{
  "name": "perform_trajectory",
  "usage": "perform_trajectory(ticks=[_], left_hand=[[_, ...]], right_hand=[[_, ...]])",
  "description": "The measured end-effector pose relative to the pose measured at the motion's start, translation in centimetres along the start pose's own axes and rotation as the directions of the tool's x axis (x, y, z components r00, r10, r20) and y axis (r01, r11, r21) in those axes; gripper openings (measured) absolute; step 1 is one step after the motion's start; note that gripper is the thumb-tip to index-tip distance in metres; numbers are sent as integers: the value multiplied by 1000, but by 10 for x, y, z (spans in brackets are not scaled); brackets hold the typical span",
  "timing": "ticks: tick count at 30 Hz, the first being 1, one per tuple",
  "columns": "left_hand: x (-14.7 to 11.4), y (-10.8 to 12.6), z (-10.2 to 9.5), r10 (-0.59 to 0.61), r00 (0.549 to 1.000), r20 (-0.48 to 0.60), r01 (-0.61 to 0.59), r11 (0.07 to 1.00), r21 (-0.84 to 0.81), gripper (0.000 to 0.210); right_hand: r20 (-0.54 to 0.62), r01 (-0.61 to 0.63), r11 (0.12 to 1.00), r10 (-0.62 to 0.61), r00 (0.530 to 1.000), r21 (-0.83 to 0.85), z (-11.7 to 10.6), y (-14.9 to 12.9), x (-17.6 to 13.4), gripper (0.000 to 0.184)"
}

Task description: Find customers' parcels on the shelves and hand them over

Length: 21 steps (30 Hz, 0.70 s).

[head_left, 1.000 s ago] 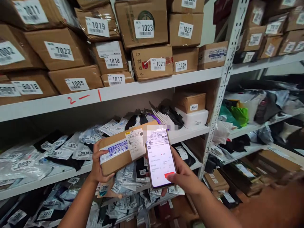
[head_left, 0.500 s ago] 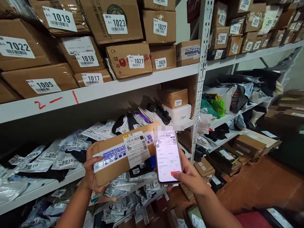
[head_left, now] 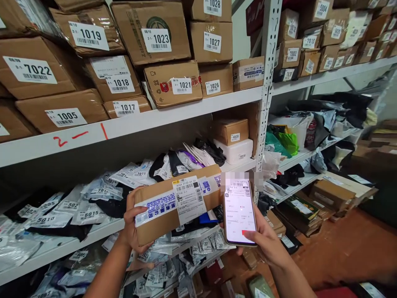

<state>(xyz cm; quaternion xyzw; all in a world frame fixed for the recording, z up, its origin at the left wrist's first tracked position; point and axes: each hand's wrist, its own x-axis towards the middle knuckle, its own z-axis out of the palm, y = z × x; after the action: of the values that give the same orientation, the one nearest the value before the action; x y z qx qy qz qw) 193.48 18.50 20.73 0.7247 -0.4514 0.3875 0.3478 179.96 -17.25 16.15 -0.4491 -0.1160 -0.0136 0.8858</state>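
A long brown cardboard box is gripped at its left end by my left hand, thumb across the front face. White tape with blue print runs along it, and a white shipping label faces me. In my right hand is an upright smartphone with a lit screen. My right thumb lies over a red button low on that screen. The phone's left edge is close to the box's right end; whether they touch I cannot tell.
Numbered cartons fill the upper shelf, marked 2-1 in red. Labelled plastic mailing bags crowd the shelf below, behind the box. A perforated white post stands right of centre. More cartons lie at lower right near the brown floor.
The box and the phone have both shifted right and slightly down in view, as has the shelf scene. Both hands keep their hold, and my right thumb remains at the red button.
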Motion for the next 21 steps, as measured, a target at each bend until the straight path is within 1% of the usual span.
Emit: perform_trajectory(ticks=[3,6,8,11,14,16,18,20,21], left_hand=[[0,1,4,25,1000,7,-25,998,-55,76],[0,7,10,25,1000,-7,-25,999,-38,75],[1,13,16,32,999,-28,-33,999,-24,76],[6,25,30,28,998,-65,-28,1000,-8,75],[19,38,49,61,992,-113,-58,998,32,76],[30,48,64,109,984,-143,-99,992,80,79],[43,59,81,166,970,-178,-144,981,133,80],[55,71,101,175,959,-223,-134,973,190,76],[60,79,112,163,953,-257,-109,971,214,74]], right_hand=[[32,-1,1000,2,1000,-17,-6,0,1,104],[84,-14,1000,17,996,-26,-15,-6,3,108],[106,-21,999,25,994,-32,-22,-12,4,109],[102,-26,998,31,994,-49,-38,-28,6,105],[145,-36,997,46,988,-67,-61,-50,6,102],[193,-48,996,63,979,-82,-81,-65,6,102],[211,-49,994,68,975,-97,-103,-79,6,99],[210,-31,995,51,976,-100,-126,-90,5,96],[211,-16,996,36,977,-93,-138,-95,4,96]])
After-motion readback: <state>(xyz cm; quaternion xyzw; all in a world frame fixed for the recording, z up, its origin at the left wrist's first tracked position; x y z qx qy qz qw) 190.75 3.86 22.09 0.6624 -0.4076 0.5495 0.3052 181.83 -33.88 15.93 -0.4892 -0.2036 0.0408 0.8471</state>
